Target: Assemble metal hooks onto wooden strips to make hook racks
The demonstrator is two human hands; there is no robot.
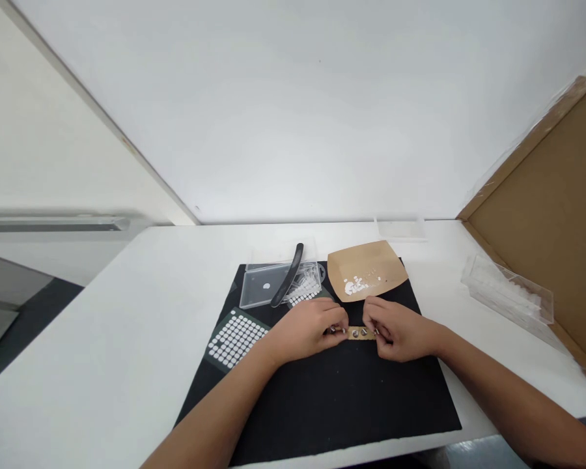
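A narrow tan strip (360,333) with small round shiny metal pieces along it lies on the black mat (342,404) between my two hands. At its left end my left hand (308,326) is closed, thumb and fingers pinched on the strip. Opposite it, my right hand (404,331) is also closed, its fingertips pinching the right end beside a metal piece. My fingers hide both ends of the strip. Just beyond my hands stands a brown paper tray (395,264) with small white bits in it.
A green card (237,340) with rows of white dots lies left of my left hand, a similar one partly under a clear plastic box (258,290). A black curved handle (288,275) rests across that box. Another clear container (510,293) stands right, near a cardboard panel (547,195).
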